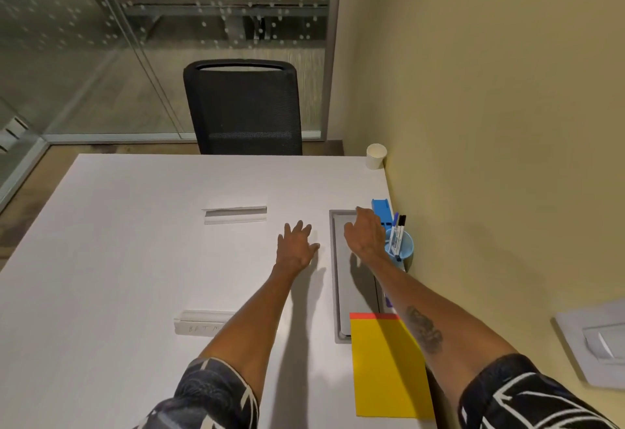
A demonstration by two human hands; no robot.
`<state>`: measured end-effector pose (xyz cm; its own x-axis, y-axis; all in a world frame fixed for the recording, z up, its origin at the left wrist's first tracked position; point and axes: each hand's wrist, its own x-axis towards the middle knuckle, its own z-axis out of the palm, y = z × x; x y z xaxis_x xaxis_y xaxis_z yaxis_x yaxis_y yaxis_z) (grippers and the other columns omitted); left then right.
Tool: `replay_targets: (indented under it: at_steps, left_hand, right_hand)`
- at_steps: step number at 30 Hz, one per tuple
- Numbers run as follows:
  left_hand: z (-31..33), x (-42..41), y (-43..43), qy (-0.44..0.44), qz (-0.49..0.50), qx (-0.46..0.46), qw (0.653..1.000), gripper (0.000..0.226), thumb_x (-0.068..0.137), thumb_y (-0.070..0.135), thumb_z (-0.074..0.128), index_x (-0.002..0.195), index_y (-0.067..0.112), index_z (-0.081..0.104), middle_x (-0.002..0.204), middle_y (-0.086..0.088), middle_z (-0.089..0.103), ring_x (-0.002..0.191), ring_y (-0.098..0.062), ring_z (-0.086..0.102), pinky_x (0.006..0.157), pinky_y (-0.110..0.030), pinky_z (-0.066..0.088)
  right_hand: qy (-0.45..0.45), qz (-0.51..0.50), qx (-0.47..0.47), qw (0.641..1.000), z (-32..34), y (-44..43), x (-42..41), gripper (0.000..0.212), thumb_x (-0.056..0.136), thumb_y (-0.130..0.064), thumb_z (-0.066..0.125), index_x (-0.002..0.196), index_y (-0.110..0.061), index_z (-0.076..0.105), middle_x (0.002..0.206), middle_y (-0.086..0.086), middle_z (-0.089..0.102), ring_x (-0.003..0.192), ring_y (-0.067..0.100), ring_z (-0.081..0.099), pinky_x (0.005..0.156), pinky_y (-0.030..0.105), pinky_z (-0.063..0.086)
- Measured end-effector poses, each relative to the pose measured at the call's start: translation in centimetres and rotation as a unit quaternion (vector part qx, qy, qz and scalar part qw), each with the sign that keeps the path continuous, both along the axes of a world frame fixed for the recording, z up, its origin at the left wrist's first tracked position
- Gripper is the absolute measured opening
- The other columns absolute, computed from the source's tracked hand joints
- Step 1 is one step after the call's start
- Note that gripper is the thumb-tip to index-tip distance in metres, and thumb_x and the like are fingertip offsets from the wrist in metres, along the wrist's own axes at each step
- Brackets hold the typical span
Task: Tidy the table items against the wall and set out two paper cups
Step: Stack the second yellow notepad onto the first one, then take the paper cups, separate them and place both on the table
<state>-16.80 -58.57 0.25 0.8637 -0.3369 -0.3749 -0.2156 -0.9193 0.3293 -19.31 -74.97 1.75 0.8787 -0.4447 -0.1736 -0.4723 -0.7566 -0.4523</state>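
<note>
White block [199, 323] right end hidden by left forearm [250, 320]; wall plate [598, 344] cut by frame edge.

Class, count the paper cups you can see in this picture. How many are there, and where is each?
1. The paper cup stands upright at the far right corner of the table, beside the wall. Whether others are nested inside it cannot be told.

Both bare forearms emerge from short black sleeves [216, 395] with white line patterns; a dark tattoo [424, 329] marks the right forearm.
</note>
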Motion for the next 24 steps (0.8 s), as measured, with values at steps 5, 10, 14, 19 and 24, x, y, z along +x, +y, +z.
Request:
replay_targets:
  at_steps: [5, 10, 14, 19, 24]
  left_hand:
    - [-0.3, 2.3, -0.1, 0.009, -0.001, -0.001, 1.000, 0.058, 0.101, 0.033, 0.051, 0.153, 0.014, 0.033, 0.163, -0.006, 0.025, 0.150, -0.034, 0.019, 0.119, -0.046, 0.029]
    - [-1.2, 3.8, -0.1, 0.048, 0.015, -0.018, 0.999, 0.062, 0.100, 0.031, 0.055, 0.154, 0.014, 0.032, 0.164, -0.005, 0.024, 0.152, -0.032, 0.018, 0.119, -0.044, 0.029]
    - [-2.0, 4.8, -0.1, 0.063, 0.019, -0.022, 0.998, 0.063, 0.099, 0.029, 0.058, 0.154, 0.014, 0.033, 0.162, -0.005, 0.027, 0.151, -0.031, 0.021, 0.119, -0.044, 0.030]
    - [-3.4, 6.2, 0.0, 0.087, 0.015, -0.015, 0.996, 0.073, 0.095, 0.027, 0.064, 0.156, 0.014, 0.028, 0.165, -0.005, 0.020, 0.153, -0.030, 0.015, 0.123, -0.043, 0.024]
    - [-5.1, 7.2, -0.2, 0.103, 0.011, -0.007, 0.995, 0.077, 0.092, 0.026, 0.069, 0.156, 0.014, 0.028, 0.165, -0.005, 0.021, 0.152, -0.030, 0.018, 0.122, -0.042, 0.027]
  right_hand:
    - [0.001, 0.000, -0.012, 1.000, 0.2, -1.6, 2.6, 0.048, 0.096, -0.020, 0.049, 0.142, -0.008, 0.044, 0.143, 0.013, 0.048, 0.133, 0.031, 0.044, 0.110, 0.046, 0.040]
    - [0.002, -0.001, -0.022, 1.000, -0.1, -2.5, 4.8, 0.048, 0.098, -0.023, 0.048, 0.143, -0.009, 0.043, 0.144, 0.013, 0.048, 0.132, 0.031, 0.046, 0.109, 0.045, 0.042]
    - [0.015, -0.002, -0.030, 0.999, -0.7, -2.9, 6.5, 0.048, 0.098, -0.025, 0.047, 0.144, -0.009, 0.042, 0.145, 0.014, 0.046, 0.131, 0.031, 0.045, 0.108, 0.044, 0.042]
    - [0.026, -0.007, -0.038, 0.999, -1.8, -3.9, 8.2, 0.050, 0.098, -0.025, 0.048, 0.144, -0.008, 0.041, 0.145, 0.015, 0.045, 0.130, 0.032, 0.046, 0.105, 0.044, 0.042]
    - [0.039, -0.010, -0.046, 0.998, -2.9, -5.0, 9.7, 0.050, 0.098, -0.025, 0.048, 0.144, -0.009, 0.041, 0.146, 0.015, 0.045, 0.131, 0.032, 0.046, 0.105, 0.044, 0.042]
